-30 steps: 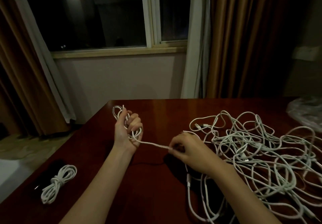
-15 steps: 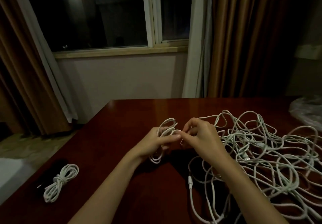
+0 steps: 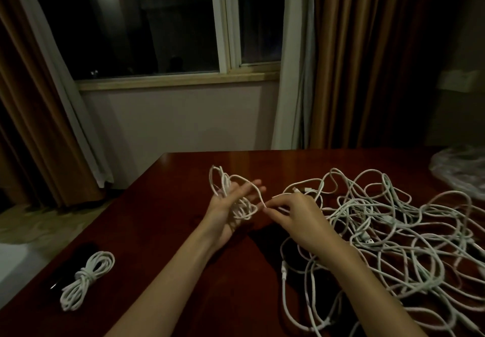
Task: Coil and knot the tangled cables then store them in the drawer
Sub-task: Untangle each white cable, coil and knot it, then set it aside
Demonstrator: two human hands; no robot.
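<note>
My left hand (image 3: 225, 207) is lifted over the table with its fingers stretched out, and a small coil of white cable (image 3: 242, 209) is looped around the palm and fingers. Some of its loops stick up above the hand. My right hand (image 3: 298, 217) pinches the free stretch of that same cable just off the left fingertips. A big tangle of white cables (image 3: 393, 234) sprawls over the right half of the table under my right forearm. A finished, knotted white bundle (image 3: 86, 276) lies near the table's left corner. No drawer is in view.
The dark red wooden table (image 3: 162, 205) ends at its left edge close to the knotted bundle. A black object (image 3: 69, 262) lies beside that bundle. A clear plastic bag (image 3: 462, 171) sits at the far right. Window and curtains stand behind.
My hands came together from left of centre. The left fingers have straightened inside the coil, and my right hand has brought another turn of cable over them.
</note>
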